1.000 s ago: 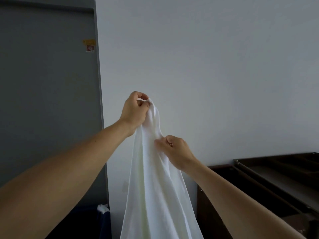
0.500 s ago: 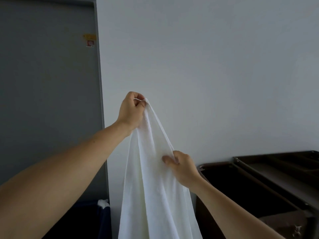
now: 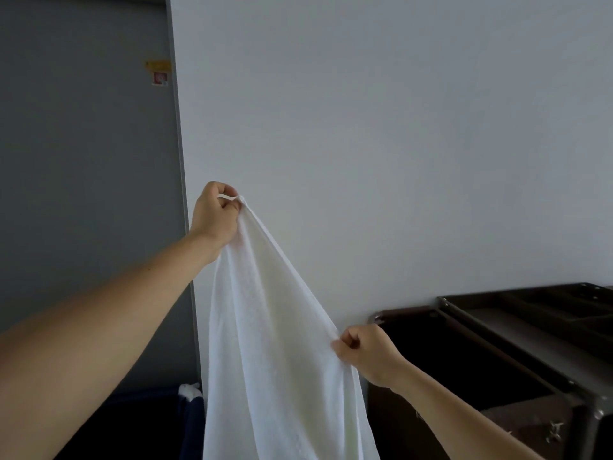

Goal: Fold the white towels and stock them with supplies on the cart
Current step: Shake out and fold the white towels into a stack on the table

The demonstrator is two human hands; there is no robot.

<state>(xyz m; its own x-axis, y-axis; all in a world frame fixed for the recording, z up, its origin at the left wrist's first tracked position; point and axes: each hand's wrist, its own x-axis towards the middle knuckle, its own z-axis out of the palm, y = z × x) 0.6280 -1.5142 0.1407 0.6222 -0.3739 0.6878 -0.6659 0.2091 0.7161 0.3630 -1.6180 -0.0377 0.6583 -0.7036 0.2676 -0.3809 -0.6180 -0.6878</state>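
Hands hold the white towel (image 3: 265, 327) up: the left hand (image 3: 215, 215) pinches a top corner high, while the right hand (image 3: 365, 351) has slid down the edge and pinches it lower and farther out. The cloth is spreading, probably for a first fold. Beyond stands the dark cart (image 3: 517, 330).

Place: hotel-like service corridor.
Signs: dark housekeeping cart (image 3: 517, 330), white towel (image 3: 275, 343), grey door (image 3: 86, 180), plain wall (image 3: 381, 127).

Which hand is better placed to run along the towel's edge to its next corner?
Probably the right hand: it pinches the edge of the white towel partway down, free to slide. The left hand holds the top corner up high.
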